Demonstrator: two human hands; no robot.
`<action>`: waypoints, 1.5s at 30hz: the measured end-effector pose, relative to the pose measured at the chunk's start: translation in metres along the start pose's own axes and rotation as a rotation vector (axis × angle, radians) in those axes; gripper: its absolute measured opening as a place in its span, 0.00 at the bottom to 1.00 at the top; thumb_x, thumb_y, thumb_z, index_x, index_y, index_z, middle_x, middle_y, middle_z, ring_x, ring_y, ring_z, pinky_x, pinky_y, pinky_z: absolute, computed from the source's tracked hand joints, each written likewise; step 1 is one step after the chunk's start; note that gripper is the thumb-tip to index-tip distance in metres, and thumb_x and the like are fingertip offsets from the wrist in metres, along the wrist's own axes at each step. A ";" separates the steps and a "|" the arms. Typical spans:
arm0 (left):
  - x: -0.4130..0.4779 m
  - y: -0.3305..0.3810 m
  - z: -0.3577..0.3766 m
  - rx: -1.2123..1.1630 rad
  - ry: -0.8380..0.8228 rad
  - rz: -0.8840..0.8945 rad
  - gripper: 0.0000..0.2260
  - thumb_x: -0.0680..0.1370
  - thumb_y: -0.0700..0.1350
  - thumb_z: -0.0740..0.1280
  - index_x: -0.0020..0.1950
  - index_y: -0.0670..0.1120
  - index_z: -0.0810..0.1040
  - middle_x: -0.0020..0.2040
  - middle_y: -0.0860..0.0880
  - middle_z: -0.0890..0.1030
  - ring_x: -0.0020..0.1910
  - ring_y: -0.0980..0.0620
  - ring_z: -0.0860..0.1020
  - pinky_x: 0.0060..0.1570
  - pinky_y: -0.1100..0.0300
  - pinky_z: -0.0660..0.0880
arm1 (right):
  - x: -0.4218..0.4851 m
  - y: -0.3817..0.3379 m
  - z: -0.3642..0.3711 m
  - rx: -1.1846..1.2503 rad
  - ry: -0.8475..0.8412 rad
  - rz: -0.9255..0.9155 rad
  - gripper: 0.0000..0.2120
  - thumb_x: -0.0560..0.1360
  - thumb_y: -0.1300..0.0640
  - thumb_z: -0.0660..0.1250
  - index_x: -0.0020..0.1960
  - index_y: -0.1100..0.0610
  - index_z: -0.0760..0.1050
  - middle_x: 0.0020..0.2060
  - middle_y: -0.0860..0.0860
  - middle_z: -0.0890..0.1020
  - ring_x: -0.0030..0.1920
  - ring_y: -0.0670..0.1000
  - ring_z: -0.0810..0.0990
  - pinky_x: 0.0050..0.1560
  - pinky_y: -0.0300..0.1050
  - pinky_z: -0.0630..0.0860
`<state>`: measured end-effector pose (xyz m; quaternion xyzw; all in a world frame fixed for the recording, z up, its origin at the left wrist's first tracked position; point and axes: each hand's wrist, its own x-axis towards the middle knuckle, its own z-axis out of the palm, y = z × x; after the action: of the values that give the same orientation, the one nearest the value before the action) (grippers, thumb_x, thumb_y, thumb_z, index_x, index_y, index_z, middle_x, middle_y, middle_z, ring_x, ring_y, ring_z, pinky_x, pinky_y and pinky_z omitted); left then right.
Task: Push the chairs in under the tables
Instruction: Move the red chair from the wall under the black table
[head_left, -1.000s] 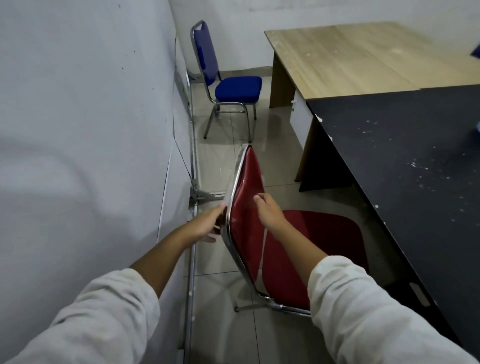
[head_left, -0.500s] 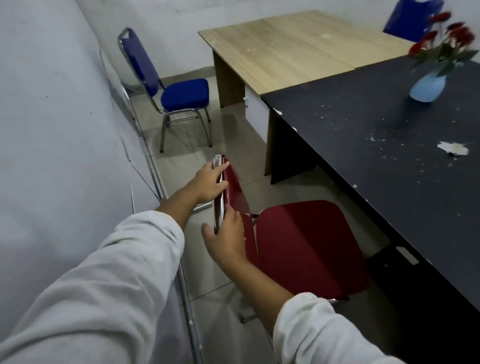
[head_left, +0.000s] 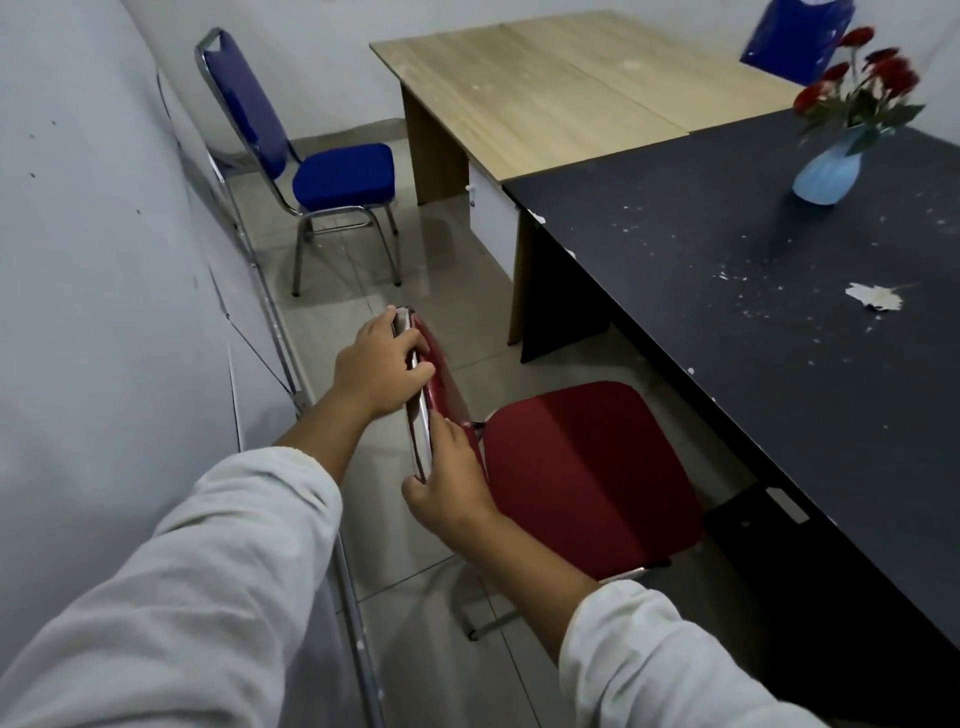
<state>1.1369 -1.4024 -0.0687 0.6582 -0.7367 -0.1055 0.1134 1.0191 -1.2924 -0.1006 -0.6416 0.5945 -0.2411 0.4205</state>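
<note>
Red chair (head_left: 587, 467) sits beside the long edge of the black table (head_left: 779, 322); front of the seat is just at or slightly under the table edge, most of the seat out in the open. Backrest faces the wall side and is seen nearly edge-on from above.

Head view, the only one:
- Left hand (head_left: 382, 364) wraps the far end of the chrome backrest top, fingers curled over onto the red padding. Closed grip on the frame.
- Right hand (head_left: 449, 483) clamps the near end of the same top rail, thumb on the outer side, fingers on the padded side. Also a closed grip.
- Both white sleeves (head_left: 208, 571) are pushed back off the wrists.
- One chrome leg of the red chair shows on the tiled floor (head_left: 332, 322) below the right forearm.
- Blue chair (head_left: 332, 171) stands further along by the white wall (head_left: 104, 260), well apart from the wooden table (head_left: 545, 93), not tucked in.
- Another blue chair back (head_left: 795, 36) shows at the far side of the tables, blurred.
- Black tabletop is speckled with white flecks and carries a light blue vase (head_left: 826, 174) with red flowers (head_left: 862, 78) plus a white scrap (head_left: 875, 297).
- Wooden table butts against the black one at its far end.
</note>
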 end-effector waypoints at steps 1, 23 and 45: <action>-0.002 0.000 0.000 0.004 0.010 -0.018 0.18 0.70 0.57 0.61 0.56 0.54 0.78 0.70 0.46 0.68 0.69 0.43 0.67 0.58 0.46 0.73 | 0.000 0.001 -0.004 0.001 -0.024 -0.011 0.38 0.71 0.61 0.67 0.76 0.54 0.54 0.74 0.56 0.61 0.75 0.55 0.60 0.73 0.51 0.63; 0.000 0.078 0.025 -0.125 0.008 -0.389 0.18 0.75 0.59 0.61 0.60 0.51 0.73 0.73 0.42 0.56 0.72 0.39 0.59 0.65 0.44 0.66 | 0.036 0.064 -0.151 -0.216 -0.346 -0.254 0.35 0.71 0.63 0.66 0.74 0.52 0.59 0.59 0.56 0.78 0.54 0.53 0.79 0.50 0.45 0.78; 0.042 0.076 0.040 -0.722 0.042 -0.564 0.28 0.76 0.59 0.63 0.70 0.45 0.67 0.69 0.42 0.71 0.66 0.42 0.72 0.59 0.54 0.68 | 0.042 0.079 -0.182 -0.254 0.121 0.002 0.27 0.78 0.34 0.48 0.38 0.54 0.73 0.33 0.48 0.76 0.35 0.49 0.75 0.36 0.44 0.70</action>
<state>1.0484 -1.4354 -0.0825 0.7535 -0.4424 -0.3686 0.3174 0.8347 -1.3740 -0.0774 -0.6733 0.6453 -0.2016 0.2994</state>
